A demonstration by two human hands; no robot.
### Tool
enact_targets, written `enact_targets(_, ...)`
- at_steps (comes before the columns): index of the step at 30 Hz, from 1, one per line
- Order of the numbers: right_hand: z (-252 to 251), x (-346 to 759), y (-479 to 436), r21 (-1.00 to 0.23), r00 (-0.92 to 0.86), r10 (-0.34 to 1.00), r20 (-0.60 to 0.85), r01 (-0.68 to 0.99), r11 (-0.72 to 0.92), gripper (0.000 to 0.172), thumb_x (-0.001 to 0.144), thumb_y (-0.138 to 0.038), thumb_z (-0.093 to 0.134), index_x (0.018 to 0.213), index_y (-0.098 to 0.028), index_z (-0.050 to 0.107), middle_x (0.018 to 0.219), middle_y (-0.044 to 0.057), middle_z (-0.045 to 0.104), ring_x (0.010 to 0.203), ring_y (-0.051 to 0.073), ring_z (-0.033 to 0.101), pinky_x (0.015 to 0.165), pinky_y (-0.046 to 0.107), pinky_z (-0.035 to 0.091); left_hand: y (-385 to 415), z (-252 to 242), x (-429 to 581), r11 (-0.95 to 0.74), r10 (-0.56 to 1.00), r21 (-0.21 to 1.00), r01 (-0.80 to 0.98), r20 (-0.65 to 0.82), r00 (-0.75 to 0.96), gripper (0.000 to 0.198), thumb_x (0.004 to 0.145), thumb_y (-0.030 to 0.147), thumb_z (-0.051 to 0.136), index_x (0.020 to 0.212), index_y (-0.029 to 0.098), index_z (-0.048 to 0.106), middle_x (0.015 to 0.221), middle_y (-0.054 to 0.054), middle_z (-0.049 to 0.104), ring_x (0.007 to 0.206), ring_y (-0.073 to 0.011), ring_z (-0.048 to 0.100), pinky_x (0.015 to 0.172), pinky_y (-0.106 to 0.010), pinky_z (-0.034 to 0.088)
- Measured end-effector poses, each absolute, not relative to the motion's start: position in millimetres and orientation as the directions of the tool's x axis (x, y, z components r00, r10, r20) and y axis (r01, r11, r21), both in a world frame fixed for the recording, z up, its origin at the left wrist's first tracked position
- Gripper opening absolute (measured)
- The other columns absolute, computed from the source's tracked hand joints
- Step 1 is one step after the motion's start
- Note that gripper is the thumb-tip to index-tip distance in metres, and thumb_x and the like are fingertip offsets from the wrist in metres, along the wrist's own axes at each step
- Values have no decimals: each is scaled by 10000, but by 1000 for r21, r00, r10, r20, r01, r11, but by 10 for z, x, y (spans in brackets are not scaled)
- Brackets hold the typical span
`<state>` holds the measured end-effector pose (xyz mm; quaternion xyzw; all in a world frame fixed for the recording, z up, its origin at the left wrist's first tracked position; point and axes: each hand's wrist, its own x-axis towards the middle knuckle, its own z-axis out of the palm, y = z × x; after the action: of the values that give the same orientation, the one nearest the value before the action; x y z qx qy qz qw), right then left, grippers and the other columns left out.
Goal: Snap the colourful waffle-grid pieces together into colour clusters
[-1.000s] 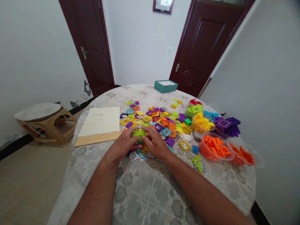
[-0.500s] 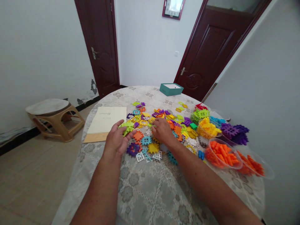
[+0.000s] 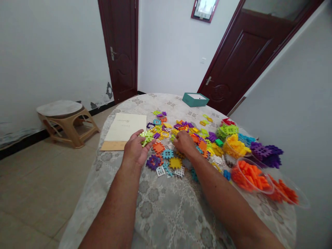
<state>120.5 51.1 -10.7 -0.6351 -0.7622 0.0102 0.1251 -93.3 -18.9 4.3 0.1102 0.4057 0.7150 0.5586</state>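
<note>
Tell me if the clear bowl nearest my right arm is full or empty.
Full: orange plastic pieces heap the clear round plastic bowl to its rim.

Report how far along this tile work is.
Done: orange pieces, yellow pieces and purple pieces sit grouped by colour at the right. In hand: the left hand grips a lime-green cluster; the right hand reaches into the mixed tiles. Left: those mixed tiles lie loose on the tablecloth.

Fingertips of right hand [image 3: 184, 143] sunk among loose colourful plastic interlocking tiles [image 3: 199, 133]; we cannot tell if they pinch one. Left hand [image 3: 135, 151] grips, half covers lime-green plastic tile cluster [image 3: 146, 137]. Print on cream paper booklet [image 3: 127, 126] too small for us. Dark-framed wall picture [image 3: 204, 9] cut by top edge.
</note>
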Motion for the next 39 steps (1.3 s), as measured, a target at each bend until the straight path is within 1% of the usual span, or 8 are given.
enact_targets(8, 10, 1708, 474, -859, 24, 989, 149, 498, 118, 249, 862, -442, 578, 806, -203, 617, 708, -10, 622, 700, 177, 630, 672, 283, 518, -218, 61, -890, -14, 908, 680, -734, -298, -294, 471, 707, -22, 555, 1136, 155, 634, 1093, -157, 657, 951, -260, 722, 788, -450, 676)
enact_targets(13, 74, 1557, 275, -966, 1, 995, 105, 237, 101, 321, 864, -522, 650, 940, -211, 628, 690, -27, 626, 629, 166, 636, 622, 282, 541, -227, 57, -850, 27, 925, 684, -729, -293, -240, 264, 808, 55, 611, 1037, 170, 669, 1029, -130, 678, 905, -235, 710, 768, -441, 678)
enact_targets(16, 131, 1312, 90, -885, -38, 953, 299, 363, 292, 279, 934, -477, 613, 988, -207, 656, 773, 6, 675, 690, 173, 645, 677, 295, 537, -255, 75, -798, 56, 938, 683, -728, -286, -196, 147, 838, 119, 678, 978, 165, 686, 1052, -125, 699, 926, -239, 706, 755, -442, 678)
enact_targets(20, 100, 966, -120, -551, -253, 761, 597, 560, 619, 145, 999, -300, 569, 997, -209, 682, 967, 66, 694, 912, 207, 639, 864, 344, 520, -283, 85, -750, 90, 963, 664, -742, -249, -107, 159, 832, 170, 736, 981, 144, 687, 1049, -126, 722, 913, -227, 711, 734, -389, 667)
enact_targets(26, -4, 775, -190, -348, -534, 607, 588, 511, 786, 115, 1037, -251, 560, 1039, -219, 670, 1098, 94, 682, 1071, 221, 611, 964, 360, 507, -255, 48, -785, 60, 974, 702, -709, -196, -111, 374, 714, 13, 675, 1072, 122, 669, 923, -99, 725, 730, -173, 697, 584, -243, 587)
enact_targets(32, 23, 991, 83, -96, -327, 882, 341, 921, 379, 241, 1028, -231, 500, 1045, -153, 728, 1074, 160, 718, 1074, 275, 634, 964, 404, 508, -225, 72, -837, 30, 956, 698, -716, -228, -182, 355, 743, -23, 583, 1042, 161, 638, 1035, -112, 721, 890, -237, 743, 738, -430, 673)
enact_targets(35, -3, 1050, 233, 73, -225, 962, 155, 974, 216, 261, 982, -267, 557, 1048, -127, 767, 1125, 209, 726, 1103, 331, 644, 946, 460, 524, -224, 79, -848, 48, 952, 701, -711, -247, -179, 336, 768, -17, 587, 1032, 188, 623, 1076, -89, 702, 989, -261, 740, 793, -521, 673)
enact_targets(39, -2, 1019, 345, 93, -162, 985, 54, 983, 157, 311, 957, -254, 571, 1171, -140, 765, 1273, 231, 702, 1226, 359, 615, 1012, 522, 494, -221, 69, -863, 57, 957, 712, -700, -238, -164, 338, 788, -15, 570, 1049, 195, 611, 1087, -93, 694, 1042, -271, 734, 795, -521, 672)
